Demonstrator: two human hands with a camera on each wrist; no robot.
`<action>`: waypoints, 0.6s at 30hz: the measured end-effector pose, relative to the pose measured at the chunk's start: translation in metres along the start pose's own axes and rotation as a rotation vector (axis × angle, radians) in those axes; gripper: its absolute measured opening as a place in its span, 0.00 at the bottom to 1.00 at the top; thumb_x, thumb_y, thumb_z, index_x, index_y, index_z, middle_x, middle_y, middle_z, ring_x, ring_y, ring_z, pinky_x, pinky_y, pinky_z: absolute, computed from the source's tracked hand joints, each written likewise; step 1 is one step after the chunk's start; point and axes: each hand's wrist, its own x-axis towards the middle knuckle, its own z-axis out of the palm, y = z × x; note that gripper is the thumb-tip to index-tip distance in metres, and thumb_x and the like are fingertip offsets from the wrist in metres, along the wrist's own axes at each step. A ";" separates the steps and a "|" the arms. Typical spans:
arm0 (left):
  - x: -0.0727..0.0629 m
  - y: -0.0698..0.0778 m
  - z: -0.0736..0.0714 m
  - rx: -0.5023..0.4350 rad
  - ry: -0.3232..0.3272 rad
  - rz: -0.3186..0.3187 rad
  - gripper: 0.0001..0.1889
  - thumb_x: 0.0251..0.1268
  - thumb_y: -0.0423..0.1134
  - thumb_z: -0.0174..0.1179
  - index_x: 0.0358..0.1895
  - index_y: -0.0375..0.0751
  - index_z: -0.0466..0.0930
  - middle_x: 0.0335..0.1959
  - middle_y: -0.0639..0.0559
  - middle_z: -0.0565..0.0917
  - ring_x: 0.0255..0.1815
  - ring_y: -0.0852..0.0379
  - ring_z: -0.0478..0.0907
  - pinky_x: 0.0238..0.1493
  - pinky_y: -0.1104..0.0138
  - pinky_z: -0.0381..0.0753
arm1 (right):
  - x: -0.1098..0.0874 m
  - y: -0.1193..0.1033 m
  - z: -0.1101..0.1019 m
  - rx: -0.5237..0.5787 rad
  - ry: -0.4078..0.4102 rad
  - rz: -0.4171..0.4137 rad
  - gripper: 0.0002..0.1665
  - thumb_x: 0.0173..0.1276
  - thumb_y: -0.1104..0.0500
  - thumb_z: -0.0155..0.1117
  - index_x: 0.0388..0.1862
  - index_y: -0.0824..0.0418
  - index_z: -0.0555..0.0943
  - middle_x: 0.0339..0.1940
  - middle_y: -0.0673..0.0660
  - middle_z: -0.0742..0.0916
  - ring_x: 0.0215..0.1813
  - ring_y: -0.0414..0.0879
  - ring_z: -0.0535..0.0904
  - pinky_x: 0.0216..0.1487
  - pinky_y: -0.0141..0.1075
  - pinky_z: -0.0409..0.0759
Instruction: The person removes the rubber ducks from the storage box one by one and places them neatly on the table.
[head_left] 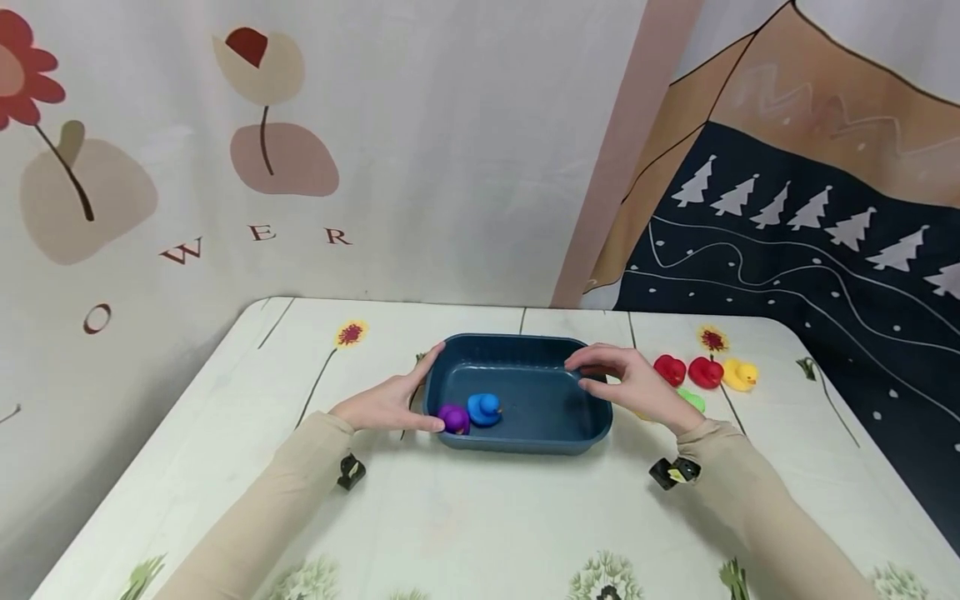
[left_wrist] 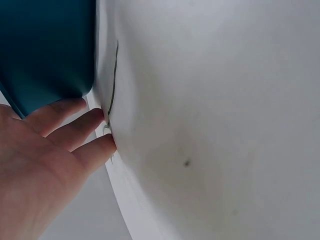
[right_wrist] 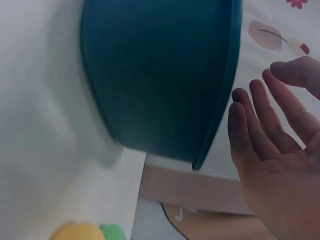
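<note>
A dark blue rectangular tub (head_left: 525, 446) sits on the table, with a purple rubber duck (head_left: 453, 418) and a blue rubber duck (head_left: 484, 409) in its front left part. My left hand (head_left: 393, 400) lies along the tub's left side, thumb by the front left corner and fingers stretched toward the back. In the left wrist view its extended fingers (left_wrist: 75, 125) are at the tub's outer wall. Over the right rim hovers my right hand (head_left: 633, 383), fingers slightly bent and holding nothing. The right wrist view shows its fingers apart from the tub (right_wrist: 160, 80).
Right of the tub are two red ducks, one (head_left: 669, 370) beside the other (head_left: 706, 373), and a yellow duck (head_left: 741, 375). A green duck (head_left: 692, 400) is partly hidden by my right hand. A printed curtain (head_left: 450, 167) hangs behind the table.
</note>
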 end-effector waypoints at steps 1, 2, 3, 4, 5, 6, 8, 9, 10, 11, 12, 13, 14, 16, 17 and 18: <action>0.000 0.000 0.000 0.000 0.001 0.000 0.61 0.55 0.57 0.69 0.77 0.57 0.26 0.75 0.35 0.47 0.64 0.39 0.67 0.66 0.45 0.59 | 0.001 0.000 0.002 0.002 -0.005 -0.003 0.15 0.66 0.69 0.63 0.52 0.66 0.82 0.53 0.60 0.82 0.54 0.64 0.76 0.57 0.53 0.73; 0.000 0.000 0.000 -0.001 0.001 0.002 0.61 0.55 0.57 0.69 0.78 0.57 0.26 0.75 0.34 0.47 0.64 0.39 0.67 0.66 0.44 0.59 | 0.003 0.000 0.004 0.003 -0.010 -0.008 0.15 0.66 0.69 0.64 0.52 0.66 0.82 0.53 0.59 0.82 0.54 0.64 0.76 0.57 0.54 0.73; 0.000 0.001 0.000 -0.002 0.001 0.000 0.62 0.55 0.57 0.69 0.78 0.57 0.26 0.75 0.35 0.47 0.64 0.39 0.67 0.66 0.45 0.59 | 0.004 0.000 0.006 0.003 -0.016 -0.014 0.15 0.66 0.69 0.64 0.52 0.66 0.82 0.53 0.59 0.82 0.54 0.65 0.76 0.57 0.54 0.73; 0.000 0.001 0.000 -0.002 0.002 0.000 0.62 0.55 0.57 0.69 0.78 0.57 0.26 0.75 0.35 0.47 0.65 0.39 0.66 0.66 0.44 0.59 | 0.006 0.000 0.008 0.000 -0.022 -0.021 0.15 0.65 0.69 0.64 0.52 0.66 0.82 0.53 0.59 0.82 0.54 0.65 0.76 0.57 0.54 0.73; 0.000 0.001 0.000 -0.001 0.003 -0.001 0.62 0.54 0.57 0.69 0.78 0.57 0.26 0.75 0.35 0.47 0.65 0.39 0.66 0.66 0.45 0.59 | 0.007 0.000 0.010 -0.003 -0.028 -0.028 0.15 0.65 0.69 0.64 0.52 0.66 0.82 0.53 0.59 0.82 0.54 0.65 0.76 0.57 0.54 0.73; 0.000 0.001 0.000 -0.001 0.003 -0.001 0.62 0.54 0.57 0.69 0.78 0.57 0.26 0.75 0.35 0.48 0.65 0.39 0.66 0.66 0.44 0.59 | 0.008 0.000 0.012 -0.004 -0.036 -0.036 0.15 0.65 0.69 0.64 0.52 0.66 0.82 0.53 0.59 0.82 0.54 0.65 0.76 0.57 0.54 0.73; 0.000 0.001 0.000 -0.001 0.003 -0.002 0.62 0.54 0.57 0.69 0.78 0.57 0.26 0.75 0.35 0.48 0.65 0.38 0.65 0.66 0.44 0.58 | 0.011 0.000 0.016 -0.002 -0.050 -0.052 0.15 0.65 0.70 0.63 0.52 0.68 0.81 0.53 0.59 0.82 0.54 0.65 0.75 0.58 0.52 0.73; 0.000 0.001 0.000 0.000 0.004 -0.002 0.62 0.54 0.57 0.69 0.78 0.57 0.26 0.75 0.35 0.48 0.66 0.38 0.65 0.66 0.44 0.58 | 0.013 -0.001 0.018 0.002 -0.056 -0.059 0.15 0.65 0.70 0.63 0.51 0.68 0.81 0.53 0.59 0.82 0.54 0.65 0.75 0.58 0.51 0.74; 0.000 0.001 0.000 0.001 0.004 0.002 0.62 0.54 0.58 0.69 0.78 0.57 0.26 0.75 0.34 0.48 0.65 0.38 0.65 0.66 0.44 0.58 | 0.014 -0.002 0.020 0.004 -0.062 -0.065 0.15 0.65 0.70 0.63 0.51 0.68 0.81 0.52 0.59 0.82 0.54 0.65 0.75 0.58 0.50 0.74; 0.000 0.001 0.000 0.002 0.003 0.004 0.62 0.54 0.58 0.69 0.78 0.57 0.26 0.75 0.33 0.48 0.65 0.38 0.66 0.66 0.44 0.58 | 0.015 -0.002 0.023 0.006 -0.067 -0.067 0.15 0.65 0.70 0.63 0.51 0.68 0.81 0.52 0.59 0.82 0.54 0.65 0.76 0.58 0.49 0.74; 0.000 0.001 0.000 0.002 0.003 0.006 0.62 0.55 0.58 0.69 0.78 0.56 0.26 0.75 0.33 0.48 0.65 0.37 0.65 0.66 0.43 0.58 | 0.016 -0.002 0.025 0.006 -0.074 -0.070 0.15 0.65 0.70 0.63 0.51 0.68 0.81 0.52 0.59 0.82 0.54 0.64 0.76 0.58 0.47 0.74; 0.000 0.001 0.000 0.003 0.003 0.009 0.61 0.55 0.58 0.69 0.78 0.56 0.26 0.75 0.32 0.48 0.65 0.37 0.65 0.65 0.43 0.58 | 0.017 -0.003 0.027 0.007 -0.081 -0.075 0.15 0.65 0.70 0.64 0.51 0.67 0.81 0.52 0.58 0.82 0.54 0.64 0.76 0.58 0.46 0.74; 0.000 0.000 -0.001 0.005 0.003 0.012 0.61 0.55 0.58 0.69 0.78 0.55 0.26 0.75 0.32 0.48 0.65 0.37 0.65 0.65 0.43 0.58 | 0.019 -0.003 0.030 0.006 -0.089 -0.078 0.15 0.65 0.69 0.64 0.51 0.67 0.81 0.52 0.58 0.82 0.54 0.63 0.76 0.58 0.45 0.75; 0.001 0.000 -0.001 0.006 0.004 0.012 0.61 0.55 0.57 0.69 0.78 0.55 0.26 0.75 0.32 0.48 0.66 0.36 0.65 0.65 0.43 0.58 | 0.021 -0.003 0.036 0.004 -0.107 -0.082 0.15 0.66 0.68 0.64 0.52 0.66 0.81 0.52 0.57 0.83 0.53 0.63 0.76 0.57 0.46 0.75; 0.001 0.000 0.000 0.006 0.004 0.009 0.61 0.55 0.57 0.69 0.78 0.55 0.26 0.75 0.32 0.48 0.66 0.37 0.65 0.66 0.43 0.58 | 0.022 -0.003 0.039 -0.001 -0.115 -0.083 0.15 0.66 0.68 0.64 0.52 0.65 0.81 0.52 0.56 0.83 0.53 0.62 0.76 0.57 0.46 0.75; 0.001 0.000 0.000 0.006 0.004 0.009 0.61 0.55 0.56 0.69 0.78 0.55 0.26 0.75 0.32 0.48 0.65 0.37 0.65 0.66 0.44 0.58 | 0.023 -0.003 0.041 -0.006 -0.123 -0.087 0.15 0.66 0.68 0.64 0.52 0.65 0.81 0.52 0.56 0.83 0.53 0.62 0.77 0.57 0.47 0.75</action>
